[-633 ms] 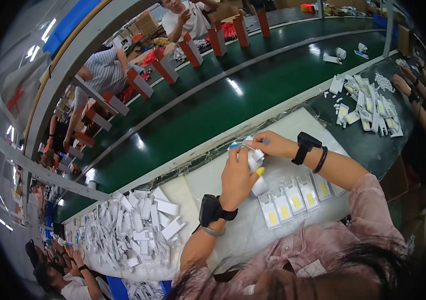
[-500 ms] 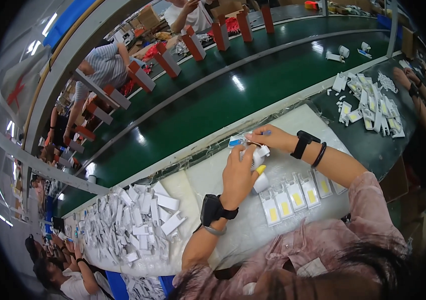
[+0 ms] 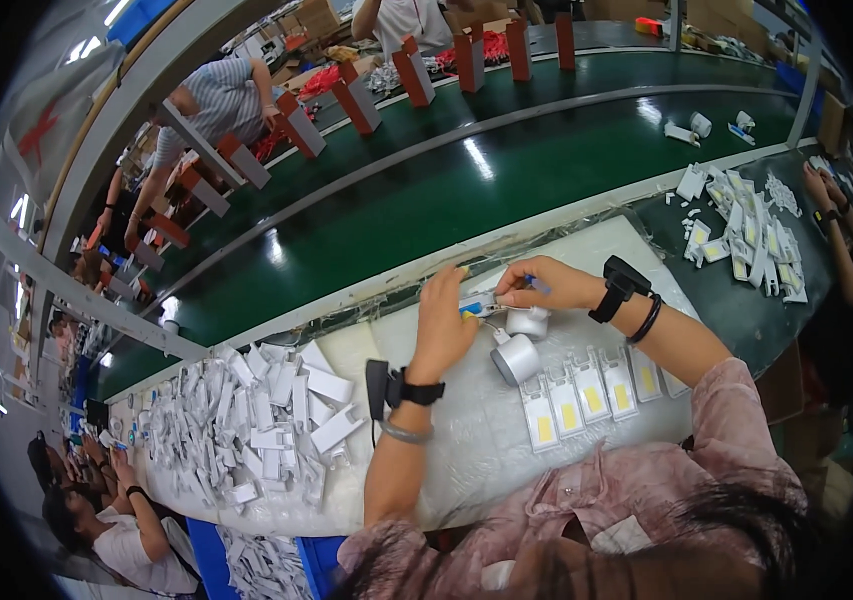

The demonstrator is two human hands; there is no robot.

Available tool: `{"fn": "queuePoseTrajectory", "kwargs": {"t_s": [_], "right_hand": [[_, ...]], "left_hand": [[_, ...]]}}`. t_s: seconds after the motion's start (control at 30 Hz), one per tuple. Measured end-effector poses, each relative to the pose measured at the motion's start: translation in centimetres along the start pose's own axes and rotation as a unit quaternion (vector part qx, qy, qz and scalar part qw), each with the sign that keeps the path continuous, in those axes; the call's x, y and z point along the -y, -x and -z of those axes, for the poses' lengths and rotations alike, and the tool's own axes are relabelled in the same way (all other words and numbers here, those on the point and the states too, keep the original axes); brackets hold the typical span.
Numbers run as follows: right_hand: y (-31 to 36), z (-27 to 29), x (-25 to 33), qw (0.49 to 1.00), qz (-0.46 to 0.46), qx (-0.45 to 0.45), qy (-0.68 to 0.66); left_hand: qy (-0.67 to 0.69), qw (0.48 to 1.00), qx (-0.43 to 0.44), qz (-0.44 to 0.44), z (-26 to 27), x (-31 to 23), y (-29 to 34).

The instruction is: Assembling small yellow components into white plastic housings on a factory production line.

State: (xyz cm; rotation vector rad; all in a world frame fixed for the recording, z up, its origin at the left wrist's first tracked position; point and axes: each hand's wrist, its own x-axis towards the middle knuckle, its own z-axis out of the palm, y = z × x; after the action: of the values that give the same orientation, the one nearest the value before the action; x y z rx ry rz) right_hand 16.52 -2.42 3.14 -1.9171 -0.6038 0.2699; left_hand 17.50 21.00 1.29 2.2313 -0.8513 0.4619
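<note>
My left hand (image 3: 443,318), with yellow covers on fingertips, closes on one end of a small white-and-blue part (image 3: 476,304). The fingers of my right hand (image 3: 548,282) pinch its other end, and a slim blue thing I cannot make out (image 3: 537,284) pokes from among them. Just below the hands are two white round lamp heads: one (image 3: 527,322) under my right hand, the other (image 3: 516,359) tilted on the plastic-covered mat (image 3: 456,420). Nearer me lies a row of flat white panels with yellow rectangles (image 3: 567,408).
A heap of white plastic housings (image 3: 266,430) covers the mat's left. More panels (image 3: 746,235) are piled at right, near another person's hands (image 3: 826,190). Beyond runs a green conveyor belt (image 3: 396,185) with orange-and-white upright boxes (image 3: 357,100) along its far side. A blue bin (image 3: 321,562) holds white parts.
My left hand has moved left, off the lamp heads, which now show more fully. Both hands are now at the white-and-blue part. The whole view has shifted slightly.
</note>
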Motion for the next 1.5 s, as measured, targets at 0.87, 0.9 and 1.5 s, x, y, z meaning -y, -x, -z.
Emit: {"fn": "queuePoseTrajectory", "kwargs": {"t_s": [0.87,0.9,1.5], "right_hand": [[1.0,-0.4,1.2,0.988,-0.024,-0.044,-0.145],[1.0,-0.5,1.2,0.991,-0.018,-0.022,-0.134],[1.7,1.4,5.6,0.905,0.206,-0.324,0.185]], "left_hand": [[0.097,0.991,-0.027,0.091,2.3,-6.3,-3.5],[0.102,0.991,-0.048,0.078,2.4,-6.6,-3.6],[0.579,0.758,0.12,0.277,3.8,-4.6,-5.1]]}}
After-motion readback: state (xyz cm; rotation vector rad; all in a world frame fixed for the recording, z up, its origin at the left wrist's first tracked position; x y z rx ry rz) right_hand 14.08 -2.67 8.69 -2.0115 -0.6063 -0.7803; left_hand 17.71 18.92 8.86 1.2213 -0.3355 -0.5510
